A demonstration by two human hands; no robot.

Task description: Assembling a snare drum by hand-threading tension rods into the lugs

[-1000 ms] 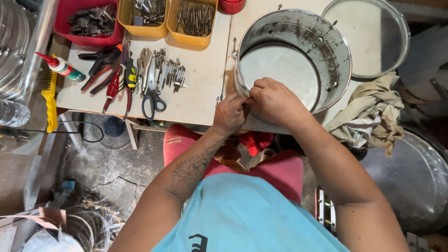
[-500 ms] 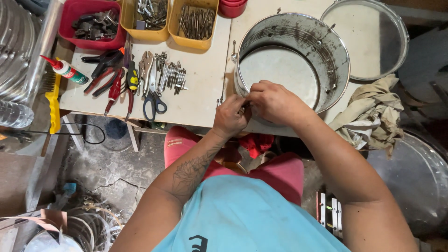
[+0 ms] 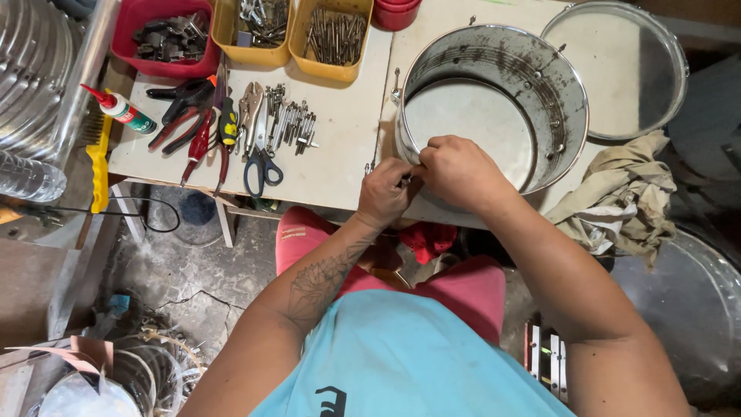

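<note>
As both fists pinched shut: L hand [image 3: 388, 191], R hand [image 3: 461, 171] at drum shell [image 3: 494, 62] rim.

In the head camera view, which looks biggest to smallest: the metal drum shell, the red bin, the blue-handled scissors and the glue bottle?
1. Metal drum shell, by far.
2. Red bin.
3. Blue-handled scissors and glue bottle: these look about alike in length, so I would not rank them.

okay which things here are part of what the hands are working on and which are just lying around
In use: left hand, right hand, metal drum shell.
Lying about: scissors, pliers, glue bottle, yellow bins, rag, round hoop.
</note>
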